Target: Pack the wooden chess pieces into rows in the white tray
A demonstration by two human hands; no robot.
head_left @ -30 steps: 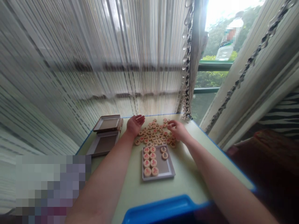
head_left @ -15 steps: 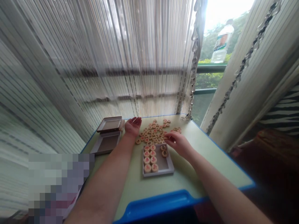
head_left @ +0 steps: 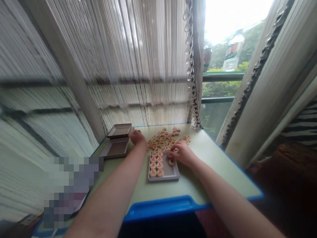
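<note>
My left hand (head_left: 138, 136) is curled closed beside the stacked trays; whether it holds anything is hidden. Over the upper right corner of a shallow white box (head_left: 163, 179) is my right hand (head_left: 178, 151), its fingers bent together around something too small to make out. Two columns of round pieces with red characters (head_left: 159, 165) fill the box's left side. At its right side a dark-marked piece (head_left: 171, 161) lies just below my right fingers. Behind the box, many loose round pieces (head_left: 162, 138) are spread in a pile.
Shallow trays (head_left: 120, 130) are stacked at the table's back left, with another open tray (head_left: 116, 147) in front. The pale green table (head_left: 198, 185) has a blue edge. Curtains hang behind it. A bottle (head_left: 231, 54) and a can (head_left: 207, 59) stand on the window rail.
My left hand has gone from open, palm up, to curled closed. My right hand has moved left and nearer, from the pile to over the box's corner. The view has shifted slightly.
</note>
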